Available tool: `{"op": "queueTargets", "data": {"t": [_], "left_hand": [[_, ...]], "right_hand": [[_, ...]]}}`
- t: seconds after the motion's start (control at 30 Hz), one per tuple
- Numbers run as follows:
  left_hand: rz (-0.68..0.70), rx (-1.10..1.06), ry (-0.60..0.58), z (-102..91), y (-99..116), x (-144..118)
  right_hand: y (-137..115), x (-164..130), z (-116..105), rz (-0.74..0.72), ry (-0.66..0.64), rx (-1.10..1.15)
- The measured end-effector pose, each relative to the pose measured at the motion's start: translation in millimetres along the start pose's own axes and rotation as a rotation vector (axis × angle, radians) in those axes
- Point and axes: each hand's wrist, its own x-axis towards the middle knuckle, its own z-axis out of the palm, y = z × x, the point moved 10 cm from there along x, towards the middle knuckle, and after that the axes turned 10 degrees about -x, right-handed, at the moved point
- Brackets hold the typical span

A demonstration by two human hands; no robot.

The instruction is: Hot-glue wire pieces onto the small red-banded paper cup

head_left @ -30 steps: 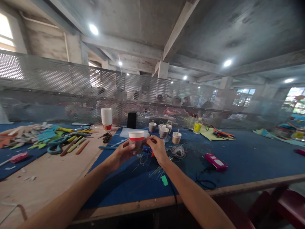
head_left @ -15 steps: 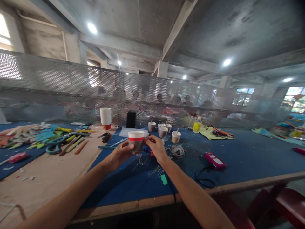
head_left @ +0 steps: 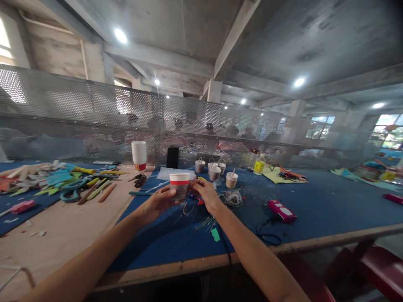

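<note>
Near edge of table (head_left: 189, 268): both forearms reach in over blue mat. Green scrap (head_left: 215, 235) lies just past them, w/ thin wires (head_left: 201, 224) spread beside it. Mid-table, left hand (head_left: 154, 204) wraps round a cup (head_left: 179, 185), white w/ red band, held upright just above mat. Right hand (head_left: 206, 193) pinches at cup's right rim; what's betw. fingertips too small to tell. Right of hands: string tangle (head_left: 232, 198), pink tool (head_left: 281, 211) w/ black cord. Left side: scissors (head_left: 74, 189) among coloured strips. Far edge by mesh screen: cup stack (head_left: 139, 155), phone (head_left: 172, 157), small handled cups (head_left: 214, 170), yellow bottle (head_left: 259, 165).
</note>
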Motion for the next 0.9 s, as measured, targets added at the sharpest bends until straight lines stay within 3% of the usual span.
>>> {"op": "queueTargets", "data": {"t": [0.13, 0.33, 0.47, 0.57, 0.77, 0.9], "left_hand": [[-0.006, 0.029, 0.021, 3.3, 2, -1], [0.086, 0.069, 0.127, -9.6, 9, 1], [0.074, 0.035, 0.121, -11.1, 6, 4], [0.051, 0.033, 0.085, -5.2, 4, 5], [0.058, 0.086, 0.154, -5.3, 6, 1], [0.039, 0.042, 0.153, -6.5, 6, 0]], "right_hand": [[-1, -1, 0, -0.028, 0.021, 0.021], [-4, -1, -1, -0.062, 0.045, -0.013], [-6, 0, -4, -0.108, 0.073, -0.085], [-6, 0, -4, -0.149, 0.075, -0.157], [-22, -8, 0, -0.298, 0.099, -0.462], [-27, -16, 11, -0.291, 0.019, -0.415]]}}
